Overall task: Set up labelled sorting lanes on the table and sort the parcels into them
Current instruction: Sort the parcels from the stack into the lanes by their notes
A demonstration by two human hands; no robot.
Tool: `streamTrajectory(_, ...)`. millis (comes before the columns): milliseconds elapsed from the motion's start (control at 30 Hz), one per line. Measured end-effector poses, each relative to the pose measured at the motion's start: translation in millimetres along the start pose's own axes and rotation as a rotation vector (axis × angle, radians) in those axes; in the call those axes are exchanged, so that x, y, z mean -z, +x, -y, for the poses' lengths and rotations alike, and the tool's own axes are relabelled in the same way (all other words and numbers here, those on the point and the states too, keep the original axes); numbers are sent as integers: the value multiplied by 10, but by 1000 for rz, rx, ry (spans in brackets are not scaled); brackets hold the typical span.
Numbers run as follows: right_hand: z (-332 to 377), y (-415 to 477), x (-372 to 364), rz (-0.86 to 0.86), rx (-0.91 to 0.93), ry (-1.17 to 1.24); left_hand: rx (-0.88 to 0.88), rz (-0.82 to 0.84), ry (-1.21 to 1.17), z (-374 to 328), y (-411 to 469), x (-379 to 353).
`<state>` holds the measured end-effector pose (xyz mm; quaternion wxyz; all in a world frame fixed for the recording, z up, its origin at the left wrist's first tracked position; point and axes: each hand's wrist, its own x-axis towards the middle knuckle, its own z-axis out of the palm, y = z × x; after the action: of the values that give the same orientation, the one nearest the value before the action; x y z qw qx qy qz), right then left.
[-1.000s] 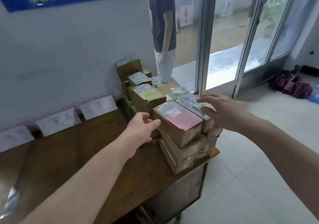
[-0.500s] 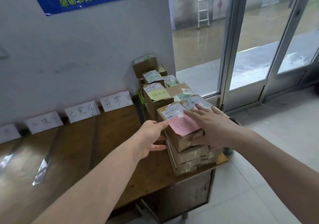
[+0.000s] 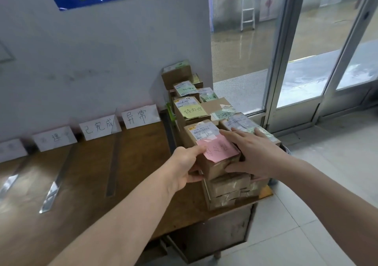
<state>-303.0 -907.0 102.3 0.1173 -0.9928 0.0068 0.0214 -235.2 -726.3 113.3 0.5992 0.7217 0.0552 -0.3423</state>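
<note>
Brown wooden table [image 3: 86, 188]: pink-noted brown cardboard parcel [image 3: 212, 155] apparently gripped atop stack by left hand [image 3: 184, 167] and right hand [image 3: 253, 155].

Only the person's two forearms and hands show, and both arms are bare from the picture's lower edge to the wrist, with no sleeve reaching into view. The left hand [image 3: 185, 163] wears no glove, ring, watch or band, and its fingernails cannot be made out at this sharpness. The right hand [image 3: 255, 153] is likewise uncovered, with nothing worn at the wrist or on the fingers [image 3: 229, 133], which are slim and plain; no marks, tattoos or plasters can be made out on either forearm.
</note>
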Motion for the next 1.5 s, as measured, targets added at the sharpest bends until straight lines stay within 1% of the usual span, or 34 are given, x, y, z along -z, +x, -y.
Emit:
streamTrajectory(133, -5, -31, 60, -19, -35, 52, -56, -13, -33, -17, 21, 52)
streamTrajectory(267, -35, -117, 158, -88, -118, 121, -111, -11, -50, -74, -6, 78)
streamTrajectory(400, -132, -182, 159, -134, -207, 110, -125, -4, -49, -95, -32, 43)
streamTrajectory(600, -175, -236, 65, -152, -342, 95, -124, 8, -42, -112, -55, -51)
streamTrajectory(800, -174, -234, -57, -256, -401, 115, -131, 3, -59, -88, -86, -53)
streamTrajectory(900, -173, -222, -112, -340, -414, 163, -140, -1, -76, -73, -111, -32)
streamTrajectory(1033, -163, -251, -192, -474, -381, 186, -154, -8, -84, -59, -145, 2)
streamTrajectory(1167, -106, -323, -213, -591, -282, 207, -201, -31, -75, -61, -169, 30)
streamTrajectory(1367, 71, -308, -254, -680, -102, 302, -252, -133, -85, -63, -226, 222)
streamTrajectory(1500, 288, -196, -290, -696, 24, 353, -296, -206, -108, -9, -369, 520)
